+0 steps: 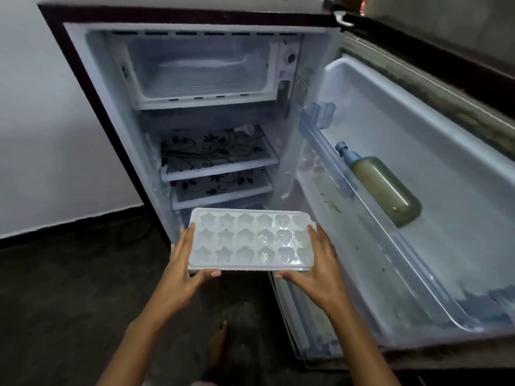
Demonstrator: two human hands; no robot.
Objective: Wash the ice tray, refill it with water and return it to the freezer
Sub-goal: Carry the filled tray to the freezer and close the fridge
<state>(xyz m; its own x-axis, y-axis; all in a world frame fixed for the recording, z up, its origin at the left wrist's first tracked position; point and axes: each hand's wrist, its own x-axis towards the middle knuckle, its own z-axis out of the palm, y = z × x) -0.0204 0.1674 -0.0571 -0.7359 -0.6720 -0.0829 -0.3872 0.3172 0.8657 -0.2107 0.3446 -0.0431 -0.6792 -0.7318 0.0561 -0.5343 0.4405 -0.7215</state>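
I hold a white ice tray (245, 240) level in front of an open fridge, about at the height of its lowest shelf. Its cells are shaped like stars, flowers and hearts, and the right-hand cells glisten. My left hand (185, 267) grips the tray's left end, thumb under the near edge. My right hand (317, 270) grips the right end the same way. The freezer compartment (200, 71) at the top of the fridge stands open, frosted inside, with nothing visible in it.
The fridge door (404, 176) swings wide to the right; a bottle (381, 185) of cloudy liquid lies in its rack. Two shelves (217, 160) with a black floral pattern sit below the freezer. A white wall is to the left, dark floor below, my foot (217, 346) near the fridge.
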